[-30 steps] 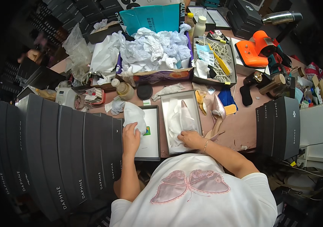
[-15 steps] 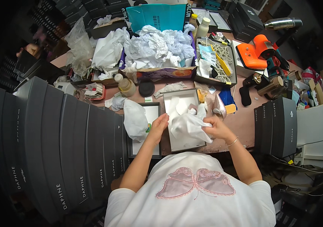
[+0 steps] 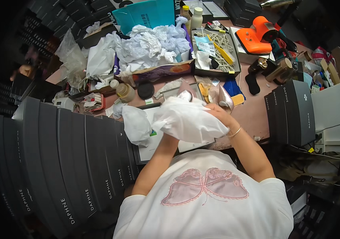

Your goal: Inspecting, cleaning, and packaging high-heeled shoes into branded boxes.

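A white dust bag [image 3: 192, 121] is held up in front of me, above an open shoe box [image 3: 192, 146] that it mostly covers. Out of the bag's far side shows a pink piece [image 3: 186, 90], seemingly part of a shoe, with white stuffing beside it. My right hand [image 3: 220, 114] is closed on the bag's right edge. My left hand [image 3: 170, 138] is under the bag's left side, its fingers hidden. A shiny pink pointed shoe [image 3: 226, 99] stands on the table just beyond my right hand.
Left of the bag, a white pouch [image 3: 136, 125] lies over another open box [image 3: 147, 113]. Stacked dark shoe boxes flank me at left [image 3: 72, 167] and right [image 3: 291, 113]. Farther back are a carton of crumpled paper [image 3: 154, 47], a glass bottle [image 3: 123, 91] and an orange device [image 3: 255, 38].
The bag has risen from the box and spread out toward me. My left hand, open beside the box before, is now beneath the bag. The view has shifted slightly.
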{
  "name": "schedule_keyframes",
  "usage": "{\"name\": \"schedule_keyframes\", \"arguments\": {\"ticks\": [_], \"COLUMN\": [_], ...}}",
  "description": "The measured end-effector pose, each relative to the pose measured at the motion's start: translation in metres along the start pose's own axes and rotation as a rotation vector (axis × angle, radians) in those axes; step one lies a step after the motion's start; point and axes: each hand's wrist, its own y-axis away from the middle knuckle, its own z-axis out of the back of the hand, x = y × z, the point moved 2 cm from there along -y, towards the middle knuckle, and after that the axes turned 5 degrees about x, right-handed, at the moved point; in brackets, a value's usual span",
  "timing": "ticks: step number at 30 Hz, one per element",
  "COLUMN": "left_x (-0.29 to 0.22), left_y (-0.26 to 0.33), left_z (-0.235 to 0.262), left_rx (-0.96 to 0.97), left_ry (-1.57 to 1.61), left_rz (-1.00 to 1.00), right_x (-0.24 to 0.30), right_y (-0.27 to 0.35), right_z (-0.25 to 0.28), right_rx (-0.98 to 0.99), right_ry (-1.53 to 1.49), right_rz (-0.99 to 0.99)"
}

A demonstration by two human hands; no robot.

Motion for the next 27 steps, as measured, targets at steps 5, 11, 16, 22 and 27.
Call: {"name": "schedule_keyframes", "arguments": {"ticks": [5,11,16,22,27], "left_x": [-0.098,-0.094,-0.102,-0.093,-0.088], "left_y": [-0.013,0.006,0.018,0.012,0.045], "left_z": [0.001,-0.007,0.001,-0.030,-0.040], "left_rx": [-0.626,-0.755,-0.554,-0.071,-0.211], "left_ry": [0.480,0.387,0.397,0.106,-0.025], "left_rz": [0.068,0.016,0.031,0.386,0.299], "right_x": [0.039,-0.020,-0.040,0.031,-0.012], "right_y": [0.020,0.037,0.087,0.024,0.011], "right_z": [0.013,-0.045,0.004,-0.023,0.000], "right_rx": [-0.476,-0.296,0.034,-0.261,-0.392], "right_ry": [0.900,0.965,1.081,0.355,-0.065], "right_rz": [0.419,0.125,-0.134,0.184,0.172]}}
